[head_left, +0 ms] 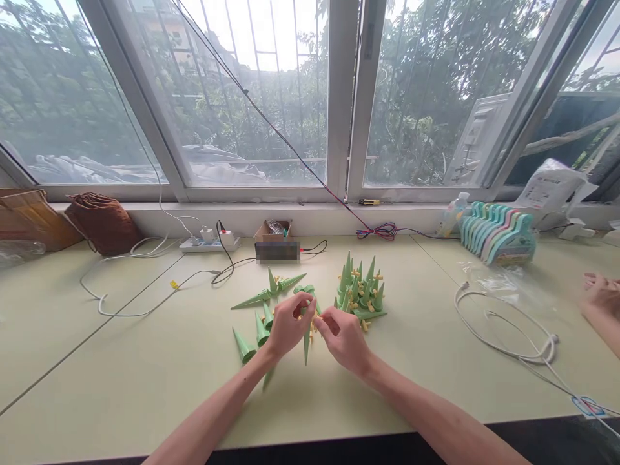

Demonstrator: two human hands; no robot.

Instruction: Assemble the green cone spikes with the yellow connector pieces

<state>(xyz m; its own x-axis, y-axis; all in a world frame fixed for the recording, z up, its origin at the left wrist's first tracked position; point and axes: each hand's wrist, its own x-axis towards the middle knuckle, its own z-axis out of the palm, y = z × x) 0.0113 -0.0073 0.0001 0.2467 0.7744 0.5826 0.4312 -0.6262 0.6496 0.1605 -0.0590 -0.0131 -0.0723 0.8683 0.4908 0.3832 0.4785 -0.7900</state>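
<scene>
My left hand [289,328] is closed around the top of a green plastic watering spike [307,345], whose tip points down toward me. Close beside it, my right hand [346,339] pinches what looks like a small yellow valve [318,318], mostly covered by the fingers. More yellow pieces lie under and between the hands, partly hidden. Several loose green spikes [243,349] lie or stand to the left of my left hand, and others [252,299] lie behind it. Beyond my right hand is a dense cluster of green spikes with yellow valves [363,290].
At the back are a power strip [209,242], a small open box [274,229] and a bundled cable [378,230]. A rack of pastel hanger-like pieces [498,232] and a coiled white cable [508,349] sit to the right. Another person's hand [603,294] rests at the right edge.
</scene>
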